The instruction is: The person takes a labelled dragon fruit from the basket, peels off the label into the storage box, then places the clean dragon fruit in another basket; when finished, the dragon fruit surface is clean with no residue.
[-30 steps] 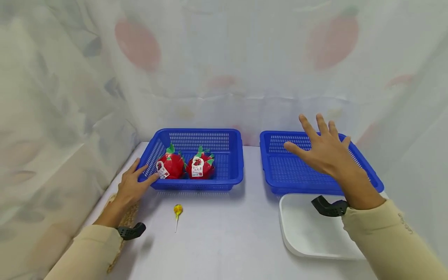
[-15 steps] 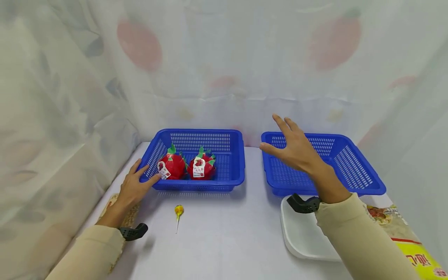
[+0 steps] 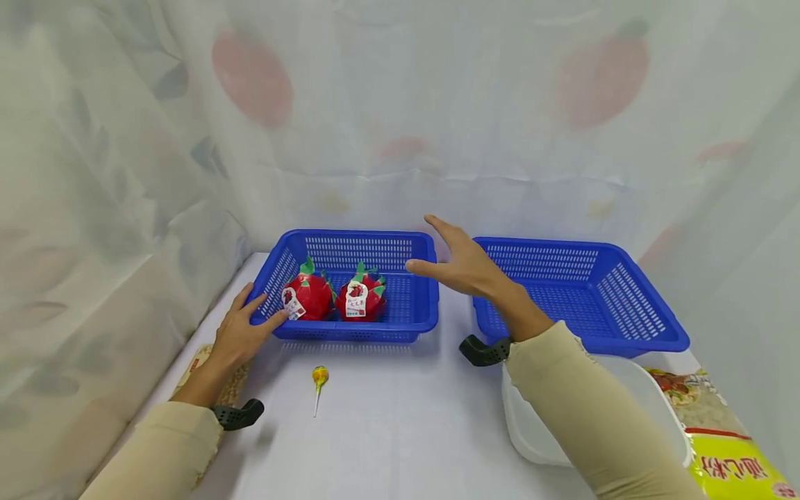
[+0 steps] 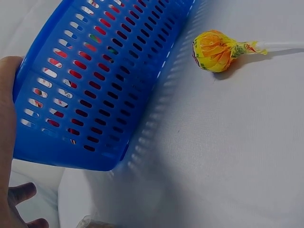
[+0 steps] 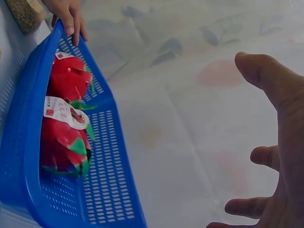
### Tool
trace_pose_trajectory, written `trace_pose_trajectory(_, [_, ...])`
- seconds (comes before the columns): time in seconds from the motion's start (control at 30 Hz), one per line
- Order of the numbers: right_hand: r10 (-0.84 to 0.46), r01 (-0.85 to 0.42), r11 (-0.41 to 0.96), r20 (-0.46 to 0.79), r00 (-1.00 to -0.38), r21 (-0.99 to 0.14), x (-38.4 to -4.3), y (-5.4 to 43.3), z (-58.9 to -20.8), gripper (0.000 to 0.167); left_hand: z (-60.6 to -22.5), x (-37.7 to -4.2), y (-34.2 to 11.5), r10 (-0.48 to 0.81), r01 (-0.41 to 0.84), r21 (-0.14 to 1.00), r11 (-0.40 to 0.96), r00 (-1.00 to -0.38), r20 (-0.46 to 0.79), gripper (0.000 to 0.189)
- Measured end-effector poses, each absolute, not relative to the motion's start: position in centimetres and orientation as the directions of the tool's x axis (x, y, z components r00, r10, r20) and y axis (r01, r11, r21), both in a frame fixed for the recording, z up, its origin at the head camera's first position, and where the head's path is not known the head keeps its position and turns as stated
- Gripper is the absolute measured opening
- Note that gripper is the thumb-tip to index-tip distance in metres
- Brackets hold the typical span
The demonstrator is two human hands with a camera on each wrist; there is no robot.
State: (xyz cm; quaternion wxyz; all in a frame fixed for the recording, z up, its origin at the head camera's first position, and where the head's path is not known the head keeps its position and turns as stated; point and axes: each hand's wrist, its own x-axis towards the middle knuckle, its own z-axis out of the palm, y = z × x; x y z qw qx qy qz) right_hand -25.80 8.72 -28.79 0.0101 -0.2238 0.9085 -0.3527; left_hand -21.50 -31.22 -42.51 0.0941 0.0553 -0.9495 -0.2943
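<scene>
My left hand (image 3: 240, 332) holds the front left corner of a blue plastic basket (image 3: 422, 321), its thumb at the front rim and fingers along the left side. Two red dragon fruits with green tips and white labels lie in that basket: one dragon fruit (image 3: 315, 295) nearer the left hand, the other dragon fruit (image 3: 370, 303) beside it. With fingers spread and nothing held, my right hand (image 3: 465, 262) hovers by the basket's right end; the same right hand (image 5: 285, 142) shows in its wrist view, apart from the basket. A yellow-wrapped lollipop (image 3: 320, 377) lies in front of the basket.
A second blue basket (image 3: 581, 295) stands to the right, partly behind the right arm. In front of it is a white tray (image 3: 531, 444), with a yellow-labelled food bag (image 3: 725, 444) at the right edge. Another bag (image 3: 234, 389) lies under the left forearm. Patterned curtains enclose the table.
My right hand has moved left from above the right basket to the left basket's right end, uncovering the food bag at the right. The left hand stays on its basket corner.
</scene>
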Motion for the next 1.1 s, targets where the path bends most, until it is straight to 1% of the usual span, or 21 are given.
trace_pose_trajectory(0.23, [-0.472,-0.432,0.650,0.113,-0.874,-0.625,-27.7,5.6,-30.1,0.092,-42.7,-21.6,-31.3,-0.154,-0.046,0.574,0.817,-0.978,0.141,0.087])
trace_pose_trajectory(0.33, [-0.480,-0.418,0.653,0.082,-0.873,-0.631,-28.2,4.4,-30.7,0.092,-42.8,-21.7,-31.3,-0.153,-0.045,0.577,0.815,-0.978,0.140,0.087])
trace_pose_trajectory(0.67, [-0.456,-0.282,0.648,-0.064,-0.888,-0.707,-29.7,0.7,-32.8,0.094,-42.7,-21.7,-31.1,-0.154,-0.045,0.584,0.811,-0.978,0.138,0.088])
trace_pose_trajectory(0.97, [-0.424,-0.166,0.635,-0.161,-0.891,-0.755,-30.1,-1.5,-35.4,0.096,-42.5,-21.5,-31.1,-0.169,-0.059,0.585,0.809,-0.976,0.136,0.089])
trace_pose_trajectory(1.1, [-0.386,-0.110,0.652,-0.203,-0.900,-0.750,-30.2,-2.3,-36.2,0.097,-42.6,-21.4,-31.1,-0.169,-0.059,0.588,0.807,-0.976,0.134,0.089])
